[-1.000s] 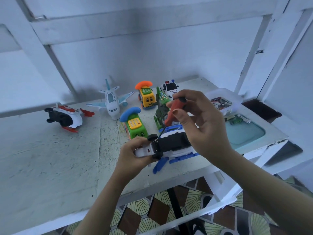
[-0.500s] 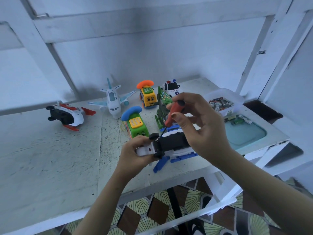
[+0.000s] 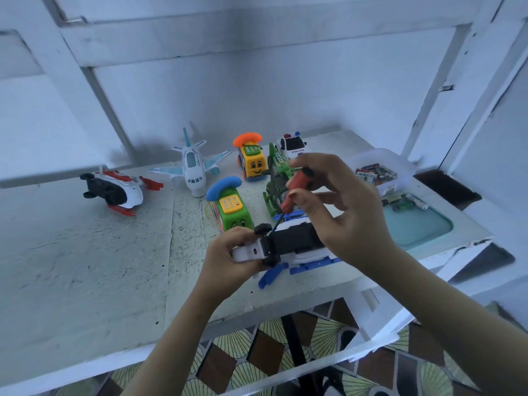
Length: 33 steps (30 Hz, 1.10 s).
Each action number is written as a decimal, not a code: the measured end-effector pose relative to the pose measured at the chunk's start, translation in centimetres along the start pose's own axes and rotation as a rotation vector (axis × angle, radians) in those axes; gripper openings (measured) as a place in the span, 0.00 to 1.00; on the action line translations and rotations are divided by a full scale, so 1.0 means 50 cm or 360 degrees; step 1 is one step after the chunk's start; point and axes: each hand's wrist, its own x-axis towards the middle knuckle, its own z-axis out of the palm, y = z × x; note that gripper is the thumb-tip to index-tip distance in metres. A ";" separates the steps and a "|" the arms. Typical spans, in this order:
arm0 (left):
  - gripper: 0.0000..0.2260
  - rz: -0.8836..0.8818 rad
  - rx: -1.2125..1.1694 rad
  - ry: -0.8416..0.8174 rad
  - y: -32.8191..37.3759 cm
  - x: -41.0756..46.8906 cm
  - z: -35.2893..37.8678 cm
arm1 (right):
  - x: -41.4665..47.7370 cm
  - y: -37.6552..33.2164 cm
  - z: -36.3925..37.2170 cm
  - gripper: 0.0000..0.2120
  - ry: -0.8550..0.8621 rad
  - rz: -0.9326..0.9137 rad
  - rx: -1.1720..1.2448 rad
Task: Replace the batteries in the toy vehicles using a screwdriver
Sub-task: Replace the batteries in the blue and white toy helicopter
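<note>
A white, black and blue toy helicopter [image 3: 291, 244] lies upside down at the table's front edge. My left hand [image 3: 228, 258] grips its white tail end. My right hand [image 3: 340, 207] pinches a red-handled screwdriver [image 3: 294, 190] between thumb and fingers. The black shaft slants down-left and its tip sits on the black underside near a wheel. My right hand hides the toy's right part.
On the white table [image 3: 85, 267] stand a red-white helicopter [image 3: 114, 190], a white plane [image 3: 194, 167], a green phone car [image 3: 231, 207], a yellow phone car [image 3: 253, 161], a green helicopter [image 3: 275, 178] and a police car [image 3: 294, 145]. A clear box of batteries [image 3: 377, 172] and a teal lid [image 3: 417, 227] lie at right.
Both hands stay on the toy and the screwdriver. My right fingers have shifted slightly round the red handle; the toy has not moved.
</note>
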 end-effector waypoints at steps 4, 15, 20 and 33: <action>0.16 0.0026 0.0026 -0.0008 0.002 0.001 0.003 | 0.010 -0.003 -0.005 0.12 -0.0019 -0.0060 -0.0158; 0.17 0.0034 0.0044 -0.0002 0.014 0.005 0.009 | 0.015 -0.016 0.006 0.14 0.0000 0.0052 0.0079; 0.16 0.0037 0.0051 -0.0001 0.013 0.003 0.007 | 0.018 -0.006 0.009 0.12 0.0089 -0.0071 -0.0094; 0.15 0.0075 0.0010 0.0002 0.019 0.000 0.009 | 0.032 -0.021 0.011 0.06 0.0086 0.0291 0.0258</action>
